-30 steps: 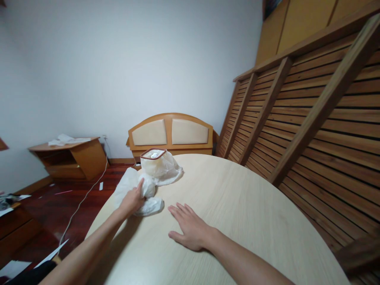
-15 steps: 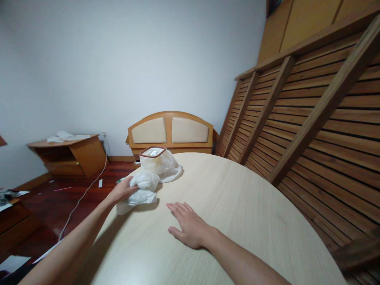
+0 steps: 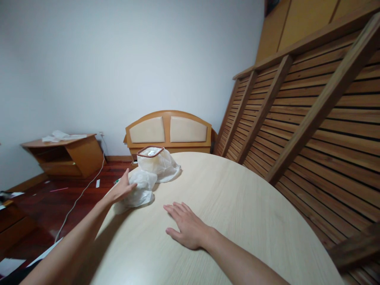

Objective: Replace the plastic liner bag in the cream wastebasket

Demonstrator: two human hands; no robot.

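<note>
Touching that crumpled white bag [image 3: 145, 189] with left grip [image 3: 121, 190] wide, maybe steadying it; resting right grip [image 3: 187, 227] flat and loosely spread on table [image 3: 237, 221], prob for balance.

No lettering, label, brand, number or sign can be read — the small green patch [image 3: 116, 181] by the left edge of the counter [image 3: 237, 206], near the crumpled white plastic [image 3: 144, 183], is too tiny.
</note>
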